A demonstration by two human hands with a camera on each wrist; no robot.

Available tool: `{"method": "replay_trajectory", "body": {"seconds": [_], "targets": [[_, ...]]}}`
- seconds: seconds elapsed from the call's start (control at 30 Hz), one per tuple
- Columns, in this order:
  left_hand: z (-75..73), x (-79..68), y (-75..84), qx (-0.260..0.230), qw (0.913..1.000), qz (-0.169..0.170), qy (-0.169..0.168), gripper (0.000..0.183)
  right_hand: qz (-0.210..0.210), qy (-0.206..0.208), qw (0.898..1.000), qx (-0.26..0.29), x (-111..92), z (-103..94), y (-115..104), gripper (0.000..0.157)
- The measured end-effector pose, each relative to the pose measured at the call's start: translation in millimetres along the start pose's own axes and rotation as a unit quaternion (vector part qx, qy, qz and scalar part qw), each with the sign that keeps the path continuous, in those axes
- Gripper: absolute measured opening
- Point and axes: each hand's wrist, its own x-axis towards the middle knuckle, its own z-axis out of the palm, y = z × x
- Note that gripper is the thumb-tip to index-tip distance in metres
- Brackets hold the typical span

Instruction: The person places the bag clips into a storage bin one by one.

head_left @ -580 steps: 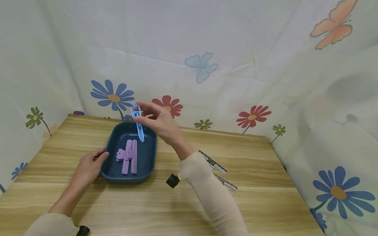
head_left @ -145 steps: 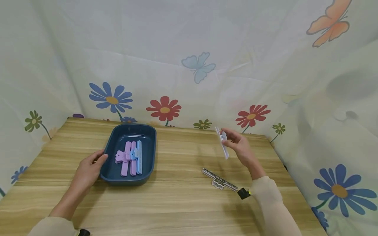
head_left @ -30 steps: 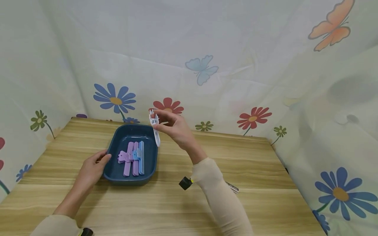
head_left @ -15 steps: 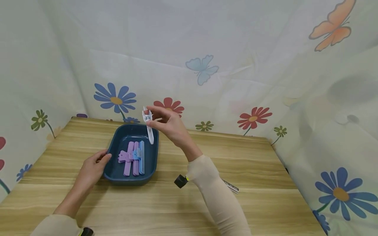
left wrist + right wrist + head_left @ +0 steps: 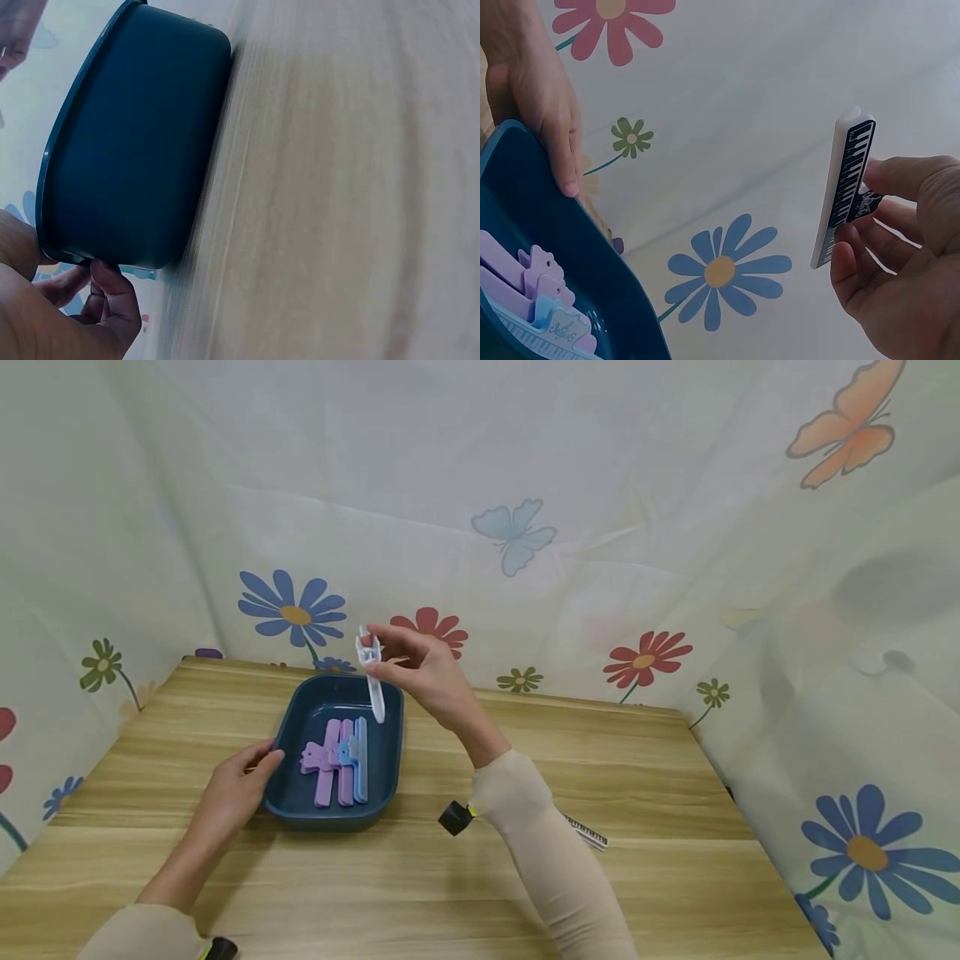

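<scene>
In the head view, my right hand (image 5: 431, 681) pinches a white clip (image 5: 377, 695) by its handles, above the far right part of a dark blue basin (image 5: 383, 760). The right wrist view shows a black-and-white piano-key pattern on this clip (image 5: 847, 176). My left hand (image 5: 234, 787) grips the basin's left rim, with thumb and fingers at its edge in the left wrist view. Two purple clips (image 5: 323, 787) and a light blue clip (image 5: 362, 768) lie side by side inside the basin, slightly overlapping.
On the wooden table (image 5: 450, 893), another black-and-white clip (image 5: 589, 835) lies to the right, partly hidden by my right sleeve (image 5: 558, 860). A flowered cloth backdrop (image 5: 600, 585) rises along the table's back and sides.
Earlier the light blue clip was in my right hand; now it lies in the basin. The white clip has come up from the table and moved left over the basin. My left hand stays put.
</scene>
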Motion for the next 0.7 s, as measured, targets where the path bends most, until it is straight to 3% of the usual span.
{"method": "replay_trajectory", "body": {"seconds": [0.33, 0.7], "targets": [[1.2, -1.3, -1.5, 0.001, 0.9998, 0.012, 0.013, 0.063, 0.044, 0.003, 0.999, -0.003, -6.7, 5.6, 14.6, 0.051], [0.7, 0.6, -1.9, 0.0, 0.9999, 0.008, 0.011, 0.062, 0.06, -0.011, 0.998, -0.008, -15.6, 16.7, 45.8, 0.049]]}}
